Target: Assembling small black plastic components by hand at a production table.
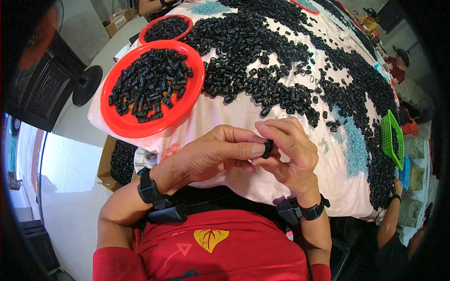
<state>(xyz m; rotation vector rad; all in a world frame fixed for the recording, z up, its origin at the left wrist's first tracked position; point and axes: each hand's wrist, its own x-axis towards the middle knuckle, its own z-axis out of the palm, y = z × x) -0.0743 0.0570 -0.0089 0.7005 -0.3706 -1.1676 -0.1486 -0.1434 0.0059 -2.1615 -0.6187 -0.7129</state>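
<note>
Between my two hands, just over the near edge of the table, is a small black plastic part [268, 148]. My left hand [229, 149] pinches it between thumb and fingers from the left. From the right, the thumb and fingers of my right hand [291, 152] close on the same part, and the fingers hide much of it. Left of my hands lies a round red tray [107, 117] heaped with black plastic pieces. Ahead of them, many short black tube-like parts [265, 86] spread over the pale cloth.
A second red tray [189, 27] holds thin black pieces. Small clear-blue pieces [354, 145] lie to the right, near a green basket [390, 140] and a blue basket [404, 174]. A cardboard box [106, 164] of black pieces stands below at left. Another person's arm [390, 220] reaches in at right.
</note>
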